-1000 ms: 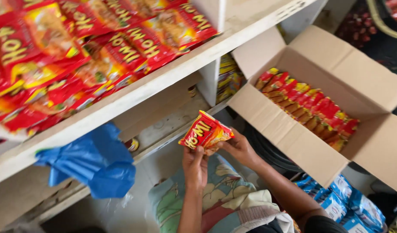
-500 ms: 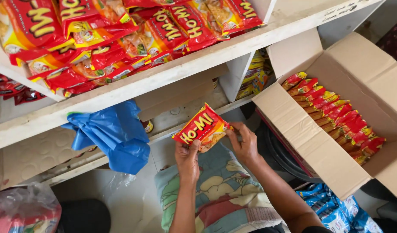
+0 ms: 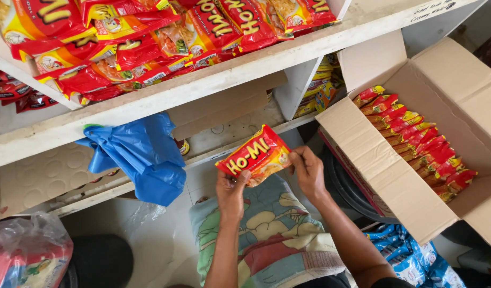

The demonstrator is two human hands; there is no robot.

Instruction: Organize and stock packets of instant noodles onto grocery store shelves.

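Note:
Both hands hold one red and yellow noodle packet (image 3: pixel 254 155) in front of the lower shelf. My left hand (image 3: pixel 230 193) grips its lower left edge, and my right hand (image 3: pixel 308 172) pinches its right edge. To the right stands an open cardboard box (image 3: pixel 395 181) with a row of the same red and yellow packets (image 3: pixel 416 141) standing on edge inside. Above, the white top shelf (image 3: pixel 213 80) carries a pile of several such packets (image 3: pixel 149 37).
A blue plastic bag (image 3: pixel 141 154) hangs off the lower shelf at left. Yellow packets (image 3: pixel 323 88) fill a shelf cubby behind the box. Blue packets (image 3: pixel 411 258) lie on the floor at lower right. A clear bag of goods (image 3: pixel 27 256) sits at lower left. Patterned cloth (image 3: pixel 267 240) covers my lap.
The view has shifted so shelf and box sit farther right and closer. Both hands keep hold of the packet, which has tilted a little flatter in front of the lower shelf.

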